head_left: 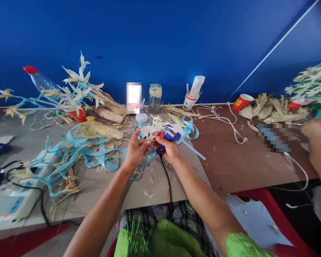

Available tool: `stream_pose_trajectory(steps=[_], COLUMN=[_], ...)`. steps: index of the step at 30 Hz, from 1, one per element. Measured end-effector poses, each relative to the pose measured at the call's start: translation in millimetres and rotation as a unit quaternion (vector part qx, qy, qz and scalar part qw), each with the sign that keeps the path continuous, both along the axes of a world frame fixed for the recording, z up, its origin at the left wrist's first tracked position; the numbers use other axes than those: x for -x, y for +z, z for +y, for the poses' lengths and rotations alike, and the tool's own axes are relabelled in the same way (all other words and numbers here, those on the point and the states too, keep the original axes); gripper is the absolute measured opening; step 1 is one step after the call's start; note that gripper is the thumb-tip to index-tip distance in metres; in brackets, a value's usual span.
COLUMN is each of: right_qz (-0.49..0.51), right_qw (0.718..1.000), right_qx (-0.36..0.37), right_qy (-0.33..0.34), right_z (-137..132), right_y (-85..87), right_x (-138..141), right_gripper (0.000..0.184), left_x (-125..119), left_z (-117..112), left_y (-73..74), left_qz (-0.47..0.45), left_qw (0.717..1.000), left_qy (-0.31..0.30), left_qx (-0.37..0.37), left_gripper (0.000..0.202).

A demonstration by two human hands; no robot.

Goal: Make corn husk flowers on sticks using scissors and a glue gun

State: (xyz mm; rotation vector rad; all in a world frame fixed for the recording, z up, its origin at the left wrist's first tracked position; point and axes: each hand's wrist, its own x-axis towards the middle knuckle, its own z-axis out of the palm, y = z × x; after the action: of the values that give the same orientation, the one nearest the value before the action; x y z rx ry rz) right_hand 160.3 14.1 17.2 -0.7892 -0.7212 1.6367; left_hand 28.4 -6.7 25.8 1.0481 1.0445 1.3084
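Observation:
My right hand (170,150) is closed round a blue glue gun (168,137) with an orange tip; its black cord (168,178) runs down toward my lap. The tip points left at a small pale piece pinched in the fingers of my left hand (135,150). Both hands meet over the grey board (155,185), just in front of a white disc (149,131) with husk bits on it. Light blue ribbon (96,157) lies in loops to the left of my left hand.
Dried corn husks (96,131) and husk flowers on blue stems (75,89) fill the left. A glass jar (155,98), paper cups (189,101) (242,101) and white cable (230,121) stand at the back. Another person's hand (319,142) is at the right edge. White devices (13,203) sit lower left.

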Motion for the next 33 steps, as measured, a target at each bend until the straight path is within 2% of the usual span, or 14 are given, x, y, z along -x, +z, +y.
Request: stream_pose_trajectory(steps=[4,8,11,16,19,22,26,33], right_qz=[-0.032,-0.022,-0.002,0.025,0.03,0.035,0.042,0.033], right_qw=[0.999,0.999,0.997,0.997,0.996,0.996,0.997,0.998], right_qx=[0.019,0.042,0.07,0.071,0.079,0.077,0.065,0.055], right_qy=[0.001,0.024,0.031,0.018,0.015,0.011,0.013,0.009], right_z=[0.1,0.7,0.9,-0.8,-1.5,-1.1,-0.3,-0.8], right_y=[-2.4,-4.2,-3.9,-1.0,0.0,-0.1,-1.3,-3.0], right_x=[1.6,3.2,3.2,4.5,5.8,5.7,4.6,5.9], right_gripper=[0.029,0.028,0.028,0.028,0.028,0.03,0.03,0.031], left_x=[-3.7,-5.3,-5.9,-8.5,-10.3,-11.3,-11.1,-8.6], left_z=[-2.4,-2.4,-1.9,-2.9,-5.2,-7.1,-6.8,-5.0], left_y=[1.7,1.6,-0.1,-3.7,-3.1,-0.7,1.2,2.6], left_qz=[-0.003,0.02,0.054,0.103,0.116,0.123,0.088,0.034], left_qw=[0.999,0.999,0.998,0.994,0.991,0.989,0.992,0.998], left_qy=[-0.03,-0.031,-0.017,0.039,0.055,0.069,0.086,0.054], left_qx=[0.011,0.012,0.013,-0.015,-0.037,-0.036,-0.012,0.003], left_gripper=[0.093,0.096,0.083,0.042,0.031,0.028,0.036,0.031])
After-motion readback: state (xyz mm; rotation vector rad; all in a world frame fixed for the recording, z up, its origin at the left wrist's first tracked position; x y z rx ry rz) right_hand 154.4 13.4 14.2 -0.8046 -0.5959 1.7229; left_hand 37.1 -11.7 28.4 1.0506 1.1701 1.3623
